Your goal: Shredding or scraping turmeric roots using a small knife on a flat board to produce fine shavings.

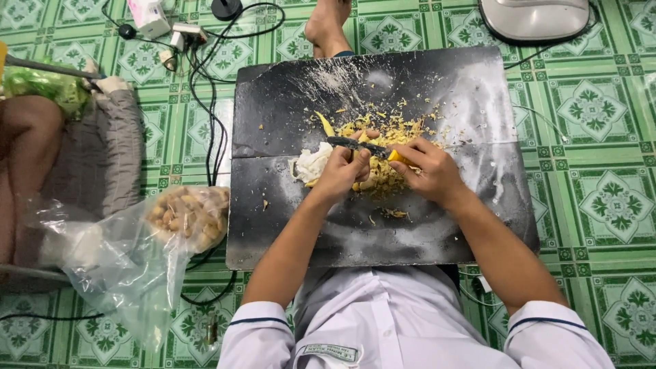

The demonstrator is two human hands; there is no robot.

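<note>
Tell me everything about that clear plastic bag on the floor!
The clear plastic bag lies crumpled on the green patterned floor tiles, left of the dark board. It is thin, see-through and wrinkled. Its upper right end bulges with small tan rounded pieces, and that end reaches the board's left edge. Neither hand touches it.

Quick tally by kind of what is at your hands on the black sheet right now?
Hands: 2, left, right
Knife: 1
Yellow piece held: 1
Pile of yellow scraps: 1
White lump: 1
Black sheet: 1
Total: 7
</note>
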